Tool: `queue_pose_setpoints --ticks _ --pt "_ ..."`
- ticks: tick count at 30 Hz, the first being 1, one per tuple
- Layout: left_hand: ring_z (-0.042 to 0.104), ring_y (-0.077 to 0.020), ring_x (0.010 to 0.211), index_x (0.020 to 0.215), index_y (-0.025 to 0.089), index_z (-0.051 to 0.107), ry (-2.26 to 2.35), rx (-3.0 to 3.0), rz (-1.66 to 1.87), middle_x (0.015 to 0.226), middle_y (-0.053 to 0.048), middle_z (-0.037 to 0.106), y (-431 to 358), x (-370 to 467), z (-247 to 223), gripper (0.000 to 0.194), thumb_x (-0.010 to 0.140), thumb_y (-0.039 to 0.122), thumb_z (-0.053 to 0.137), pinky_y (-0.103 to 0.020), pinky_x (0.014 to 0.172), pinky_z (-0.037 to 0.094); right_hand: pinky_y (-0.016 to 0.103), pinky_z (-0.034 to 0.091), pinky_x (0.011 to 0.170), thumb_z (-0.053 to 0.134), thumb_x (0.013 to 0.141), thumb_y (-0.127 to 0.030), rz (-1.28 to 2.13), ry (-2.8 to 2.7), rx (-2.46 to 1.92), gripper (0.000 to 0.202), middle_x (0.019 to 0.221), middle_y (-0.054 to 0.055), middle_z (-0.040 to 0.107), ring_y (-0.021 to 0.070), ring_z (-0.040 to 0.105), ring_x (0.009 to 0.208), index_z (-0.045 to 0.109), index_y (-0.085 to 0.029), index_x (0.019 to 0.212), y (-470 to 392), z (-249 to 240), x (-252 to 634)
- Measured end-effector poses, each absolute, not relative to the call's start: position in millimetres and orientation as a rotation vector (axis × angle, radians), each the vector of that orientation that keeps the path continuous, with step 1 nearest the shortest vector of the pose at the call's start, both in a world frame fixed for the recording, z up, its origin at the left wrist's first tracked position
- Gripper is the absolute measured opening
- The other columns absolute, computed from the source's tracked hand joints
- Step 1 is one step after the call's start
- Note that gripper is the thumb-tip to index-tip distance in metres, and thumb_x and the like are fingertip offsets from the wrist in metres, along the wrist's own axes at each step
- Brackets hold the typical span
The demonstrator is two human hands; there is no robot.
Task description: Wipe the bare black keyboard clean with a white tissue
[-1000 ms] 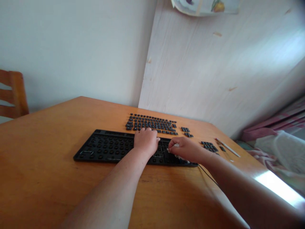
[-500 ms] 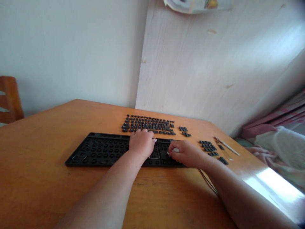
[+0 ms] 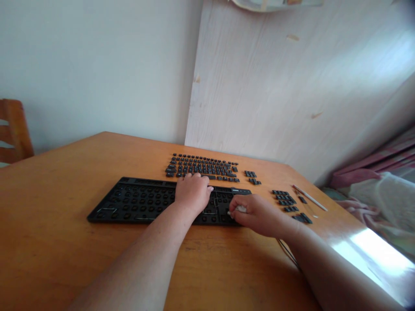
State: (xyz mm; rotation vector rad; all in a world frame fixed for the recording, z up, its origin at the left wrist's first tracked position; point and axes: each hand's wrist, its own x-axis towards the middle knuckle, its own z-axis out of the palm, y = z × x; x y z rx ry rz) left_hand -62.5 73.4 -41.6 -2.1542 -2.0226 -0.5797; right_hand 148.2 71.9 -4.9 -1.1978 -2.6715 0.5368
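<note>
A black keyboard base (image 3: 139, 201) without its keycaps lies flat on the wooden table. My left hand (image 3: 193, 194) rests on the middle of it, palm down, the fingers over its back edge and the thumb a little apart. At the right end of the base, my right hand (image 3: 251, 211) is closed on a small white wad (image 3: 241, 209), pressed against the number-pad area. Behind the base, removed keycaps (image 3: 202, 166) lie in rows. Further keycaps (image 3: 283, 198) are grouped to the right.
The wooden table (image 3: 65, 181) reaches back to the wall. A thin white stick (image 3: 311, 198) lies at the right beside the loose keycaps. A cable (image 3: 288, 252) runs under my right forearm. A wooden chair (image 3: 16, 129) stands at the left, and cloth (image 3: 372, 190) lies beyond the right edge.
My right hand has shifted slightly down and to the right with the white wad, uncovering the base's back right corner. My left hand has stayed on the base.
</note>
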Motion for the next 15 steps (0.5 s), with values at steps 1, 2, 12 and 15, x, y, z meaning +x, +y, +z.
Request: queue_pose_setpoints --ticks 1,2,12,15 --pt "0.058 -0.0286 0.1 0.096 0.024 0.069 -2.023 -2.157 -0.576 0.105 -0.009 0.067 73.8 -62.7 -42.1 0.028 0.091 0.043 0.05 -0.043 0.084 0.045 0.022 0.038 0.062 0.054 0.08 -0.017 0.552 -2.646 -1.168 0.015 0.078 0.0 0.067 0.012 0.056 0.068 0.067 -0.02 0.087 71.7 -5.7 146.9" --pt "0.058 -0.0287 0.1 0.097 0.024 0.069 -2.025 -2.159 -0.575 0.106 -0.009 0.067 74.2 -62.8 -42.6 0.028 0.091 0.043 0.05 -0.043 0.084 0.045 0.022 0.039 0.064 0.054 0.08 -0.017 0.566 -2.631 -1.135 0.015 0.08 0.0 0.067 0.0118 0.056 0.069 0.067 -0.02 0.087 71.4 -6.3 145.8" --pt "0.057 -0.0289 0.099 0.094 0.023 0.069 -2.026 -2.148 -0.595 0.103 -0.009 0.067 72.5 -61.5 -41.3 0.026 0.09 0.042 0.052 -0.043 0.083 0.045 0.024 0.041 0.07 0.053 0.078 -0.012 0.542 -2.776 -1.009 0.022 0.085 -0.001 0.069 0.0137 0.06 0.076 0.068 -0.022 0.09 69.8 -7.3 147.2" --pt "0.057 -0.0287 0.1 0.095 0.023 0.069 -2.036 -2.154 -0.59 0.104 -0.009 0.067 72.4 -61.3 -41.0 0.026 0.09 0.042 0.051 -0.043 0.084 0.044 0.025 0.041 0.071 0.053 0.079 -0.012 0.475 -2.798 -1.003 0.022 0.087 0.0 0.07 0.0143 0.06 0.078 0.069 -0.023 0.09 67.4 -6.7 145.8"
